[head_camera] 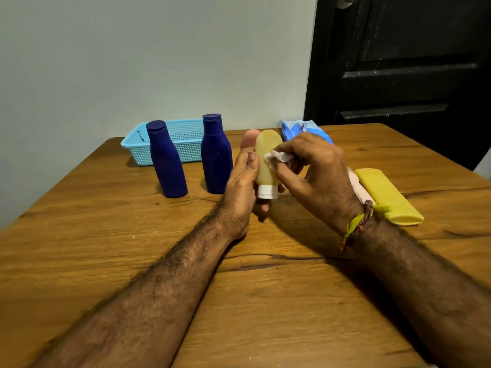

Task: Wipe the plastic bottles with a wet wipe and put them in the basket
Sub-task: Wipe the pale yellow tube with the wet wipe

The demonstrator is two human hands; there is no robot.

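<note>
- I am watching both forearms reaching in over the wooden table [106,235], hands meeting just above its middle.
- The left hand [243,181] is standing on edge, fingers curling round a pale yellow bottle [267,160] — white cap [267,191] pointing down.
- The right hand [316,168] is arching over from the side, thumb and fingertips pinching a crumpled wet wipe [279,156] against the bottle's face.
- Two dark blue bottles [166,160] [215,155] are standing upright just in front of the light blue basket [183,139].
- Another yellow bottle [388,195] is lying flat beside the right wrist — a blue wipes pack [297,128] is sitting behind the hands.
</note>
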